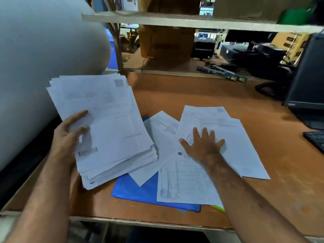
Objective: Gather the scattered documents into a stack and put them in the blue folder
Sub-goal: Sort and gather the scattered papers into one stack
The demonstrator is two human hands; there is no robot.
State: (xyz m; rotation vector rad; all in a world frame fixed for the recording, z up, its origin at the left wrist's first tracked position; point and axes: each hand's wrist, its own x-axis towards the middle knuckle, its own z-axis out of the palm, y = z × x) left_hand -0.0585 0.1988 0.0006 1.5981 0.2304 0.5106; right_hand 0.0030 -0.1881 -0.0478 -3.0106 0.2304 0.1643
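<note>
My left hand [70,135] grips a thick stack of white documents [108,127] by its left edge, holding it tilted above the left part of the desk. My right hand [203,144] lies flat with fingers spread on several loose sheets [228,137] fanned across the middle of the desk. A blue folder [140,188] lies on the desk under these sheets and under the stack's lower corner; only its lower left part shows. A yellow-green edge [219,207] peeks out beneath the sheets at the bottom right.
The brown desk [201,92] has a front edge close to me. A dark monitor [308,81] and a keyboard [315,139] stand at the right. A large grey roll [35,67] fills the left. A shelf [175,20] with cardboard boxes hangs above the back.
</note>
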